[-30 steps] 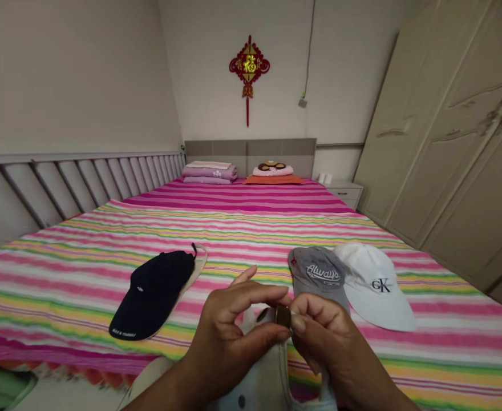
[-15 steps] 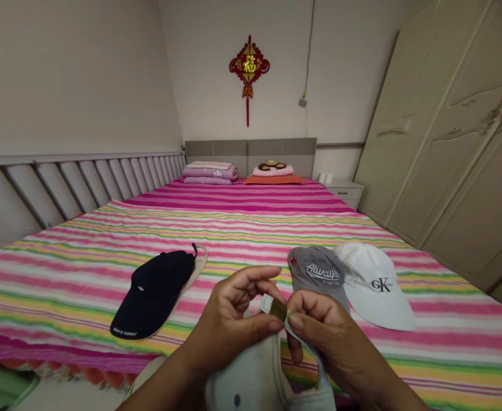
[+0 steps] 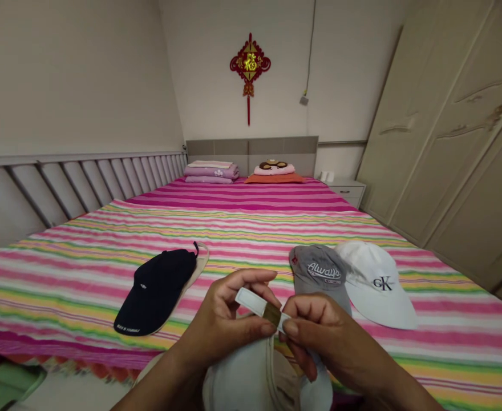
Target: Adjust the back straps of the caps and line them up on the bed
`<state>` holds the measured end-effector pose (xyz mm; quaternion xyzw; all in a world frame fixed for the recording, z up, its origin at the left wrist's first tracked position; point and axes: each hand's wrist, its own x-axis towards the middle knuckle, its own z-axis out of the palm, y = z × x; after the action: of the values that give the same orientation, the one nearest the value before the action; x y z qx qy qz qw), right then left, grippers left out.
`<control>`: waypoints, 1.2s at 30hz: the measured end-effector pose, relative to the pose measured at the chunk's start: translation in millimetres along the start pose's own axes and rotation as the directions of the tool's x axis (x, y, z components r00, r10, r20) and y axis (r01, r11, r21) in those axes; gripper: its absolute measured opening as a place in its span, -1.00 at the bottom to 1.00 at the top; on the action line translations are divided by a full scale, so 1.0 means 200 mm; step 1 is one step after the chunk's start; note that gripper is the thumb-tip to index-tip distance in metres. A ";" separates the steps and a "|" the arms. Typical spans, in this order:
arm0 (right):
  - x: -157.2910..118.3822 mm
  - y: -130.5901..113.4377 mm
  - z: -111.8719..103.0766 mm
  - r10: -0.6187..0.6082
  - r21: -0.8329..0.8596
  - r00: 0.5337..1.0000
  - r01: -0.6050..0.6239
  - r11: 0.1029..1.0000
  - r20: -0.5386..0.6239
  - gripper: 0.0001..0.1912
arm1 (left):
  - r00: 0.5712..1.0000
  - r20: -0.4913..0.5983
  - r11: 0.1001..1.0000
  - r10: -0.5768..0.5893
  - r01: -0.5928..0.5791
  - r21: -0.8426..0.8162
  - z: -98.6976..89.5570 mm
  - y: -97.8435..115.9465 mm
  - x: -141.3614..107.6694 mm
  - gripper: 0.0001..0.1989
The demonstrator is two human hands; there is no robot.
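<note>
A pale, light-coloured cap (image 3: 238,379) is low in front of me, its back opening towards the right and its lower part cut off by the frame edge. My left hand (image 3: 221,322) pinches the brown-gold metal buckle (image 3: 271,315) of its adjusting strap between thumb and fingers. Through the buckle runs the pale strap (image 3: 251,301), its stitched free end sticking out to the upper left. Just right of the buckle, my right hand (image 3: 323,328) grips the strap between thumb and forefinger.
On the striped bedspread (image 3: 234,228) lie a navy cap (image 3: 159,291) at left, and a grey cap (image 3: 319,271) overlapping a white cap (image 3: 377,285) at right. Folded bedding (image 3: 212,173) rests by the headboard. A green stool (image 3: 11,385) shows at lower left.
More of the strap's free end now sticks out through the buckle, up and to the left. The right hand has turned slightly and stays close to the buckle.
</note>
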<state>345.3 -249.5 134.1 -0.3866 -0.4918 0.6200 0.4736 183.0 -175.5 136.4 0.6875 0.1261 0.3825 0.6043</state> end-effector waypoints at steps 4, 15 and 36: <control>0.00 -0.05 0.01 0.051 -0.103 0.999 -0.051 0.993 0.003 -0.74 | 0.990 0.114 0.990 -0.087 0.099 -0.099 -0.05 0.02 0.00 -0.49; 0.01 -0.09 0.05 0.082 -0.205 0.996 -0.076 0.976 0.025 -0.81 | 0.814 0.292 0.848 -0.502 0.530 -0.020 -0.09 0.06 0.03 -0.73; 0.08 -0.04 0.07 0.130 0.024 0.991 -0.131 0.991 0.032 -0.86 | 0.866 0.245 0.867 -0.436 0.477 -0.145 -0.13 -0.06 -0.05 -0.67</control>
<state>329.0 -237.5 144.5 -0.4020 -0.4646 0.6618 0.4296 163.1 -159.3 120.7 0.6089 0.1840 0.1659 0.7536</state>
